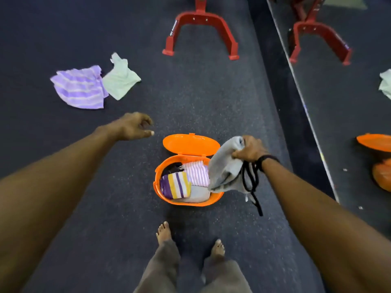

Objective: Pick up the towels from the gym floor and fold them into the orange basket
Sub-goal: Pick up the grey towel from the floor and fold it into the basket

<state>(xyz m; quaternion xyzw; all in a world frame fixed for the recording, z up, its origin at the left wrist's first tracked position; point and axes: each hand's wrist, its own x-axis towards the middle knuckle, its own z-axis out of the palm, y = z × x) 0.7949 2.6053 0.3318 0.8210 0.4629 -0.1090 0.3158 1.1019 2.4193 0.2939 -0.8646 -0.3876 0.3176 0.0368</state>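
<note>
Right now the right hand (250,150) bunches a soft, limp grey towel (225,166) over the orange basket (190,203) (gather it by its edges); left hand (135,126) loosely curled, holding nothing

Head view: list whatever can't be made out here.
- Orange basket: its right rim and the contents there are hidden behind the grey towel gripped by the right hand.
- Pale green towel: blurred, weave unreadable.
- Red frame: top cut off by the upper edge.
</note>
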